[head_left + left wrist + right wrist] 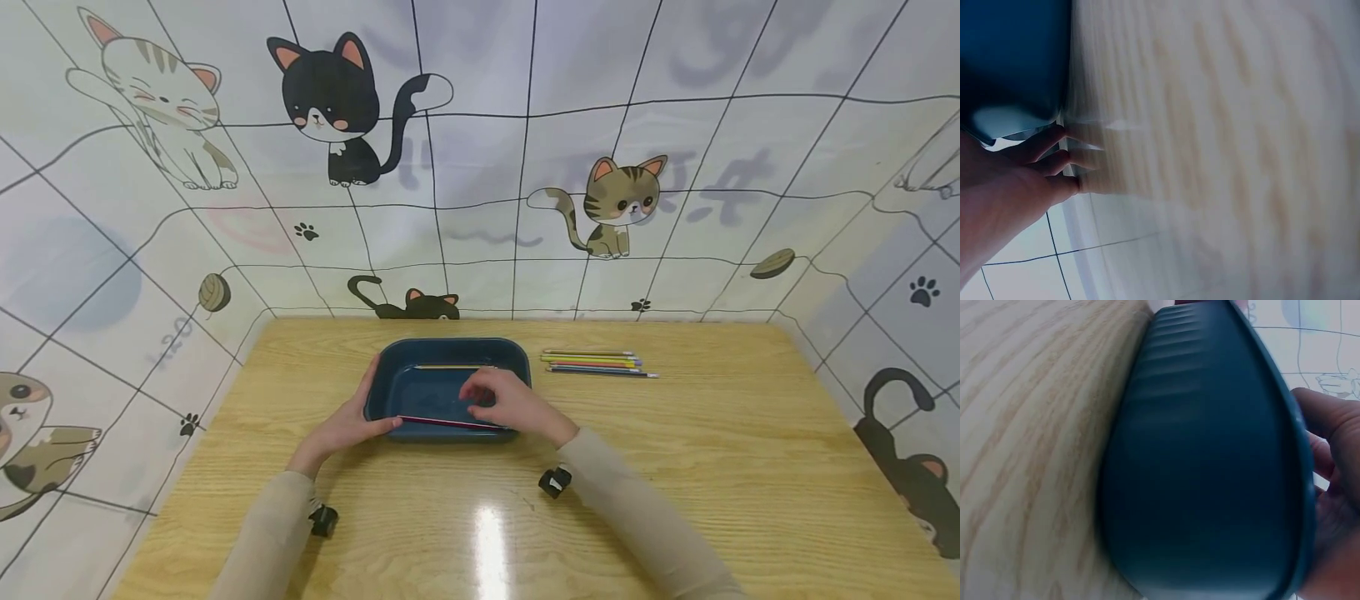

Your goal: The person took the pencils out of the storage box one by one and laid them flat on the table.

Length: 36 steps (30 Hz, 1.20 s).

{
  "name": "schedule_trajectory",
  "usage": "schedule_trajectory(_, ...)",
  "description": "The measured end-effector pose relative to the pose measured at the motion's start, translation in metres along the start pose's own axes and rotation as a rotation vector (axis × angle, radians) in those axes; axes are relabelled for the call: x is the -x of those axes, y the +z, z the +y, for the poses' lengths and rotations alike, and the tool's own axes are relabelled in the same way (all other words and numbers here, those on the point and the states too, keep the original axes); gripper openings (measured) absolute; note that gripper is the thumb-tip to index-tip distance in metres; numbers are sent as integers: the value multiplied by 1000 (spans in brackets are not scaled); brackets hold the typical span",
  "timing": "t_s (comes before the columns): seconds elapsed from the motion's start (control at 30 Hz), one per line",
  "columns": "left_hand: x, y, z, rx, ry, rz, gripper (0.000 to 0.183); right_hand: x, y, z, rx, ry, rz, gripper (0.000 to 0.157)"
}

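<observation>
A dark blue rectangular tray (442,340) stands on the table, and its outer wall (1204,462) fills much of the right wrist view. My left hand (348,423) holds its left end, thumb at the front rim and fingers along the outside. In the left wrist view those fingers (1047,156) reach down close to the tabletop. A dark red pencil (442,422) lies along the tray's front side, one end by my left thumb. Toward the back inside is a yellow pencil (450,367). Over the tray's right part hovers my right hand (513,404), fingers loosely bent, nothing visible between them and the thumb.
Several coloured pencils (592,361) lie side by side on the wooden table (712,442), right of the tray. A cat-patterned cloth wall (480,233) rises behind the table and along both sides. Small black wrist cameras sit on both wrists.
</observation>
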<state>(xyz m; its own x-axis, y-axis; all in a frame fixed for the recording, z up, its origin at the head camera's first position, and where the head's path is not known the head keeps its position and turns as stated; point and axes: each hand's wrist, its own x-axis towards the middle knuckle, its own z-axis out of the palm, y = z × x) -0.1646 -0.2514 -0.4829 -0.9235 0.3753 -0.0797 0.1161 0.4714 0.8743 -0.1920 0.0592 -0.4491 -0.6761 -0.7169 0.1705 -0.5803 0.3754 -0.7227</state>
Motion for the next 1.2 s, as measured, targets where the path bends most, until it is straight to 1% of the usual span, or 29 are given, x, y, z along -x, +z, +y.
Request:
schedule_trajectory(0.1,0,0,1,-4,-1,-2,110,-5,4,0,13,15,-44,20)
schedule_trajectory(0.4,3,1,5,-24,10,7,110,-21,13,4,48,73,-215,28)
schedule_trajectory(0.57,2,0,3,-29,9,4,110,-26,19,7,94,102,-274,31)
schedule_trajectory(0.73,1,-1,2,-9,1,0,111,-30,22,7,172,111,-291,32)
schedule_trajectory(0.83,0,0,1,1,4,-3,111,-31,24,8,199,111,-287,33)
schedule_trajectory(0.97,0,0,0,1,7,-4,110,-32,23,9,167,118,-271,33)
schedule_trajectory(1.2,0,-1,-1,-1,0,-6,111,-34,22,16,36,166,-262,31)
